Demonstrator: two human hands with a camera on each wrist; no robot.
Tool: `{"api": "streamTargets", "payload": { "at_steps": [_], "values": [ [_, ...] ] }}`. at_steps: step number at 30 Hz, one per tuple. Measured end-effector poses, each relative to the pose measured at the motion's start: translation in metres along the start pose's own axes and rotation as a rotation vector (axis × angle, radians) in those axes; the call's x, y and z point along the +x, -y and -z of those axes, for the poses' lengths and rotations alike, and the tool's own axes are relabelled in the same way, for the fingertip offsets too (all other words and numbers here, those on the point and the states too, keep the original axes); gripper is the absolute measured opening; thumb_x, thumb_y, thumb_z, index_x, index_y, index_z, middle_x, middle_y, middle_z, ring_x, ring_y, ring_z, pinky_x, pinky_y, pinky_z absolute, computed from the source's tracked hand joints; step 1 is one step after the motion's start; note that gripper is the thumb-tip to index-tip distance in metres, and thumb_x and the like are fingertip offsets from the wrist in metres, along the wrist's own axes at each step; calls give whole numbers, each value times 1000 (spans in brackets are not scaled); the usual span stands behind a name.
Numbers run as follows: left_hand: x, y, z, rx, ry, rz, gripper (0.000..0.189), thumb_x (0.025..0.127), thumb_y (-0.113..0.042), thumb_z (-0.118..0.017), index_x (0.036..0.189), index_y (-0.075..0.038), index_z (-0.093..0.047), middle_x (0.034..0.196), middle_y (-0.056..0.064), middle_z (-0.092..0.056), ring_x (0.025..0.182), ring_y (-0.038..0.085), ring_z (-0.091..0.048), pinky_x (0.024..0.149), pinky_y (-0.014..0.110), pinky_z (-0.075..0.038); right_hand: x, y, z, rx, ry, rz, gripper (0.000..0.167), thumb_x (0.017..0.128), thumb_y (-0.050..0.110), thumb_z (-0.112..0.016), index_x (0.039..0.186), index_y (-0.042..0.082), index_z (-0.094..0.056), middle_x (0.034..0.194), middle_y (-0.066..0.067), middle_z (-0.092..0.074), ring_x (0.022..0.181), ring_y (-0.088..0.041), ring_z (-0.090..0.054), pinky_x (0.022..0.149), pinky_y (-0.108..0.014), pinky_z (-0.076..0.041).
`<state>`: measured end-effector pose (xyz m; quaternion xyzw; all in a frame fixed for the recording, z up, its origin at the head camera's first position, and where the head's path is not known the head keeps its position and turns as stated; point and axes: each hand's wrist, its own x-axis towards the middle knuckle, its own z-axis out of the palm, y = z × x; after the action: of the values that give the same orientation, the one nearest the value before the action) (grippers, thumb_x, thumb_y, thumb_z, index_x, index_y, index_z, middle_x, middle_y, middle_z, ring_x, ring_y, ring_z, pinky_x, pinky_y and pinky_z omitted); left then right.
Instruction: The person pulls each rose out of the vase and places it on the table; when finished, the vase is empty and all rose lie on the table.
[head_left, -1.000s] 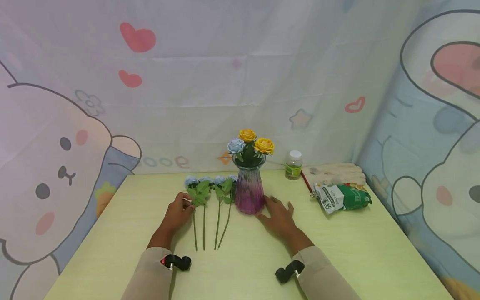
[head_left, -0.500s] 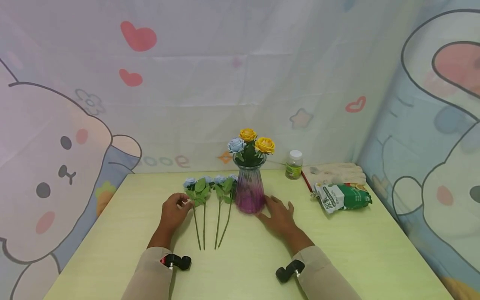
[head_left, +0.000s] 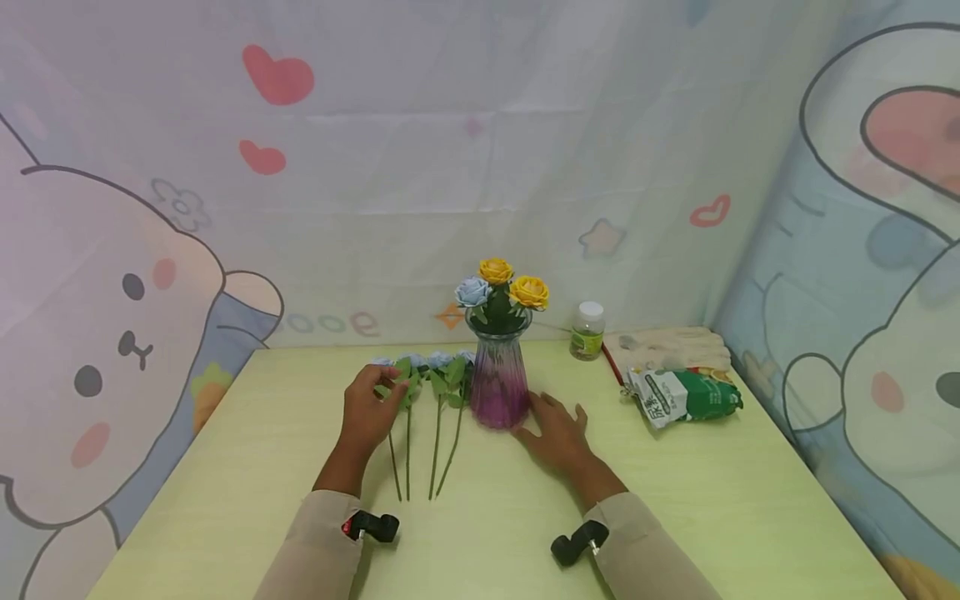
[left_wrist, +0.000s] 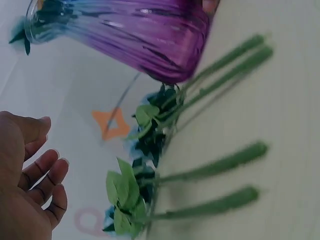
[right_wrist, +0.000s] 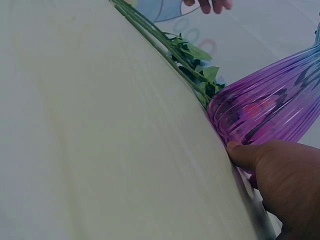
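Observation:
A purple-tinted glass vase [head_left: 501, 387] stands upright with two yellow roses [head_left: 528, 292] and a blue rose [head_left: 472, 292] in it. My right hand [head_left: 558, 429] holds its base from the right, thumb in front and fingers reaching along the side. Left of the vase lie several blue roses [head_left: 439, 360] with leafy green stems [head_left: 435, 450]. Over the leftmost ones is my left hand [head_left: 367, 408], covering part of their leaves. In the left wrist view, the left hand's fingers [left_wrist: 47, 170] are loosely bent with nothing between them and the thumb, apart from the leaves [left_wrist: 122, 192].
Behind the vase on the right stands a white-lidded jar [head_left: 587, 332]. A red stick [head_left: 612, 363], a pale glove [head_left: 671, 343] and a green-and-white packet [head_left: 686, 396] lie right of it. A printed curtain [head_left: 390, 183] hangs along the table's back edge.
The left hand has let go of the leftmost rose and moved right and up over the leaves. That rose's stem end has swung right. The right hand stays at the vase.

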<state>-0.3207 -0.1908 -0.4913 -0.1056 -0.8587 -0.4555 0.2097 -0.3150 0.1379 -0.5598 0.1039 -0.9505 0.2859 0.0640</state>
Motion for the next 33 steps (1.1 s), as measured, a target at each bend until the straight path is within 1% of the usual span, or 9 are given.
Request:
{"api": "streamTargets", "payload": {
  "at_steps": [2,7,9,12,17,21,27,30,33],
  "values": [
    [0,-7,-2,-22,8,3,27,104,-12,-77,125,3,-69,127,20,-69,109,36,-69,91,45,-54,0,0,-1,0,2,-1,75,106,49,-68,167,12,-46,167,-9,-55,161,-36,-43,128,-81,-9],
    [3,-19,-7,-91,38,56,27,106,-17,-76,126,-1,-69,127,18,-70,112,33,-68,94,44,-54,0,0,-1,4,15,-2,74,106,49,-67,167,13,-45,168,-9,-54,162,-36,-42,128,-82,-8],
    [6,-22,-8,-117,57,78,29,107,-20,-74,130,-3,-68,131,16,-69,116,32,-67,96,43,-53,0,1,-2,3,13,1,74,106,48,-67,167,12,-45,168,-10,-54,162,-36,-42,128,-82,-8],
    [10,-28,-10,-149,86,87,31,108,-22,-72,133,-4,-67,136,17,-67,120,33,-66,97,45,-52,0,1,-1,0,6,3,74,106,48,-68,167,12,-45,168,-10,-54,162,-36,-42,128,-82,-9],
    [19,-42,-12,-204,131,93,33,109,-23,-71,136,-5,-65,143,18,-64,123,35,-66,98,45,-50,0,1,-1,13,4,1,75,105,48,-68,167,12,-46,167,-11,-54,162,-37,-42,128,-82,-8],
    [27,-54,-13,-247,142,100,35,108,-24,-72,137,-5,-64,144,17,-64,123,35,-66,98,44,-51,1,0,-3,11,13,-3,76,105,49,-69,167,13,-45,167,-11,-54,162,-37,-42,128,-82,-8],
    [39,-68,-18,-253,154,91,42,108,-27,-72,143,-7,-62,150,16,-61,128,35,-64,99,44,-49,1,-2,-3,30,6,1,79,104,52,-71,167,12,-46,166,-12,-56,161,-38,-42,127,-82,-8],
    [42,-78,-22,-261,171,85,48,109,-29,-71,150,-8,-58,154,17,-58,131,37,-62,101,47,-47,1,-1,-2,50,-1,-4,79,104,55,-69,166,12,-47,165,-13,-57,162,-38,-42,127,-81,-7],
    [45,-89,-27,-269,179,80,52,109,-29,-71,154,-8,-55,156,17,-56,133,38,-62,103,51,-50,1,-1,-2,54,-4,-9,79,106,59,-66,167,12,-47,164,-13,-57,162,-37,-41,128,-81,-6]
  ]
}}
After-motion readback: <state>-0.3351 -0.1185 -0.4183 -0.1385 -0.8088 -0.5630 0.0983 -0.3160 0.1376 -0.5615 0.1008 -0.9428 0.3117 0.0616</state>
